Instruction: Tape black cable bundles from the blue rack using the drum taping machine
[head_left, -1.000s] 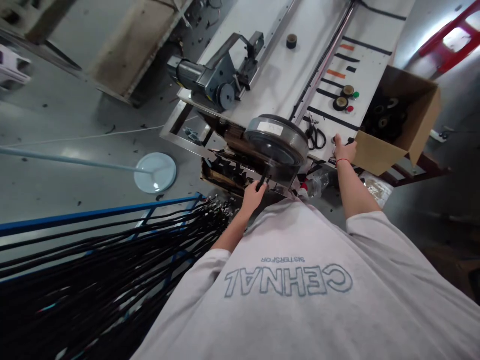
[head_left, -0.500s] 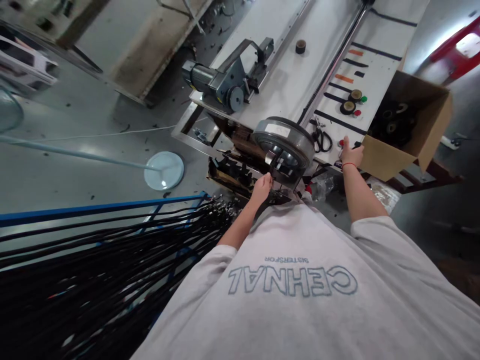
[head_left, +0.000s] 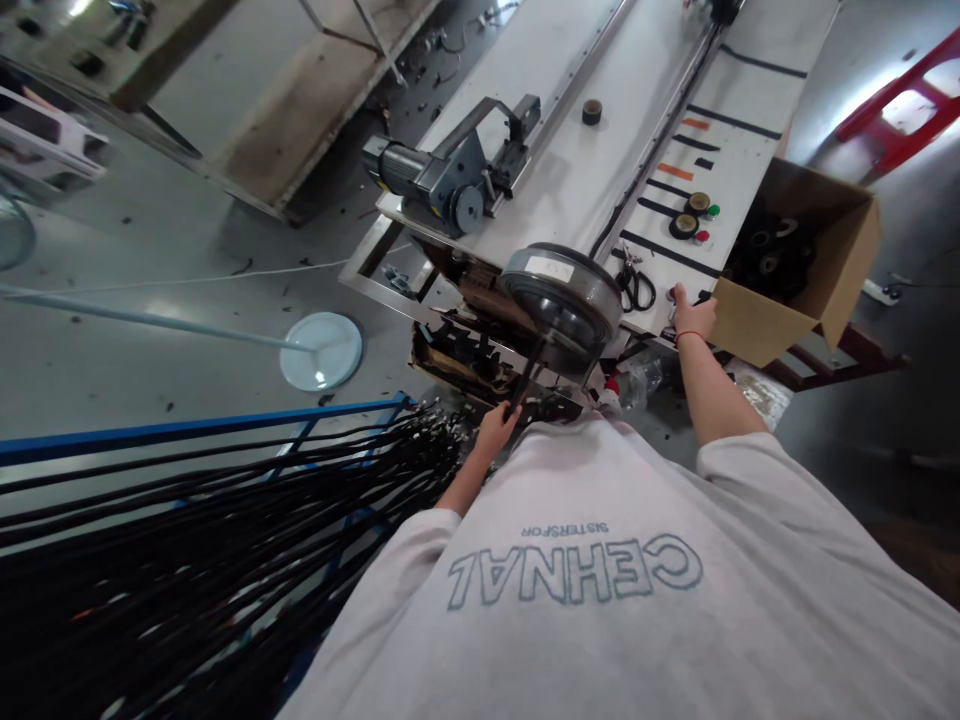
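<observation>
- Left hand (head_left: 496, 427) closed around the lower end of a thin black strap (head_left: 525, 380), just off the near edge of the table (head_left: 555, 190).
- Strap: narrow, flat-looking, matte black; runs straight and taut, tilted up and to the right from the fist into the underside of the round drum (head_left: 562, 290).
- Drum: wide grey metal ring, dark inner face, white label on top; sits at the near edge of the table.
- Right hand (head_left: 691, 315) rests flat on the white control strip at the near right corner of the table, fingers loosely curled, holding nothing. Red band on the wrist.
- Just beside that hand: black scissors (head_left: 635, 287) to its left, open cardboard box (head_left: 806, 265) with dark tape rolls to its right.
- Further up the strip: red and green buttons (head_left: 706, 222) next to two tape rolls.
- Grey motor unit (head_left: 442, 180) on the left edge of the table.
- Bundle of long black straps (head_left: 187, 540) on a blue rack, left of the person.
</observation>
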